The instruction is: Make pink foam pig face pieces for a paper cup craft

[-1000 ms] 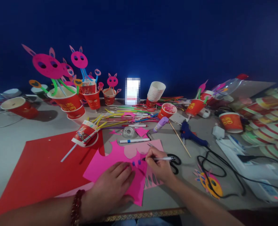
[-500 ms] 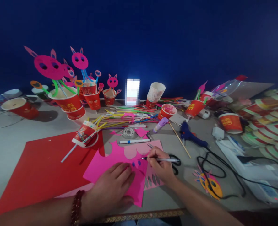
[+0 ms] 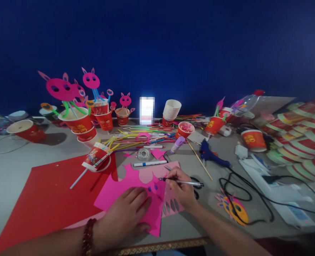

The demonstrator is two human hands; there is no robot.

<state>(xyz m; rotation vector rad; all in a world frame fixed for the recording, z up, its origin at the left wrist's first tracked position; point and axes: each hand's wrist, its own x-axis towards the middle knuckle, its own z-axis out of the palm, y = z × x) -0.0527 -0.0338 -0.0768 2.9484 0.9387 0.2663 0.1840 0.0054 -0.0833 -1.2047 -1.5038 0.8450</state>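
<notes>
My left hand (image 3: pixel 129 213) lies flat, fingers stretched out, on a bright pink paper sheet (image 3: pixel 114 188) with curved pieces cut from its top edge. In my right hand (image 3: pixel 182 186) is a slim pen (image 3: pixel 190 183), its tip at the sheet's upper right part. Small dark blue ovals (image 3: pixel 152 187) are marked on the paper just below the tip. A paler pink sheet (image 3: pixel 173 170) with leaf-shaped holes lies underneath. Black scissor handles (image 3: pixel 196 192) show partly behind my right hand. Above the sheets rests a blue-and-white marker (image 3: pixel 150 163).
Red paper cups (image 3: pixel 75 122) with pink animal faces stand at the back left. A tilted cup (image 3: pixel 97 156) rests on red card (image 3: pixel 53 192). Behind the sheets are tape (image 3: pixel 143 154), a glue stick (image 3: pixel 177 145) and colourful sticks. A corded glue gun (image 3: pixel 213 156) lies right, near stacked cups (image 3: pixel 304 135).
My view has shifted slightly, so the back of the table sits lower and further left. Both hands keep nearly the same place, with the pen still at the pink sheet.
</notes>
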